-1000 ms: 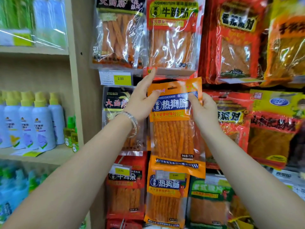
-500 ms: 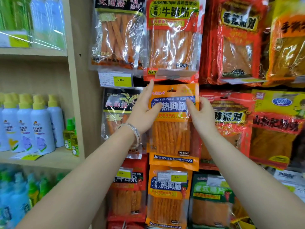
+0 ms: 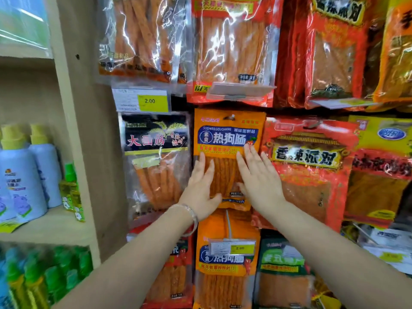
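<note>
Orange packet reads "SUSHIREGOUCHANG", price tag "2.00"

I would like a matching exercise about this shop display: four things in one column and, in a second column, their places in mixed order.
Things:
1. upper orange packet
2. black packet
3. upper yellow price tag
4. yellow-capped bottle

Places:
A. stands on the wooden shelf, far left
B. under the left hand and the right hand, both flat on it
C. hangs directly left of the upper orange packet
D. just above the black packet

Pairs: 1-B, 2-C, 3-D, 4-A
</note>
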### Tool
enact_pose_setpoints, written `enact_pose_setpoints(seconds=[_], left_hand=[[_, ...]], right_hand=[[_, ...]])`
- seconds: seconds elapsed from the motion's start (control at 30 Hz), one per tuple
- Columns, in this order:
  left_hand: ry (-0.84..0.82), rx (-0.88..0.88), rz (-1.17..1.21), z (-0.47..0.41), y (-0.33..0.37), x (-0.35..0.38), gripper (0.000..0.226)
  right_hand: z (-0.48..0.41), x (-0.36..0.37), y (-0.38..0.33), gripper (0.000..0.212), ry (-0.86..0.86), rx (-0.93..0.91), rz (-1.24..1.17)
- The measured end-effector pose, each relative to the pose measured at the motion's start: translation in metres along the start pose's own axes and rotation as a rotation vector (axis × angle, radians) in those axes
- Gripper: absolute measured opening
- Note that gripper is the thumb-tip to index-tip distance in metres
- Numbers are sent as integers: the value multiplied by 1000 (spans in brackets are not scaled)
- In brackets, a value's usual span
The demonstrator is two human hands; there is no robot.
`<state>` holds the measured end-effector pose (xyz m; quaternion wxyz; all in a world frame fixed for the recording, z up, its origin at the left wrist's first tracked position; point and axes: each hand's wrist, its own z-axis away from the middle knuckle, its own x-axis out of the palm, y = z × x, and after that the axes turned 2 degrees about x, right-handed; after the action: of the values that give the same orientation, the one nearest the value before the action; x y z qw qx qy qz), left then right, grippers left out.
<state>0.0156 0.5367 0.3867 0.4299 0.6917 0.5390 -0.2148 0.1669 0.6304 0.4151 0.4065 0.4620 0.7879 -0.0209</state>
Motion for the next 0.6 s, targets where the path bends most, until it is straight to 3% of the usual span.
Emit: enact_pose_setpoints(seconds=[0.13,0.3,0.43,0.6], left_hand=[[-49,-36,-39,-25,-9,1,90],[-122,-43,-82,-42,-18,4,96],[-161,-70,-61,-47,-18,5,97],[-181,-61,82,-30,-2,-10,81]], right_hand=[[-27,7,-8,67,-74,17,147],[-45,11,-14,56,-152,44,162],[-50,3,-16,60,-234,72,154],[-35,-27,-15,68,-282,84,-85]])
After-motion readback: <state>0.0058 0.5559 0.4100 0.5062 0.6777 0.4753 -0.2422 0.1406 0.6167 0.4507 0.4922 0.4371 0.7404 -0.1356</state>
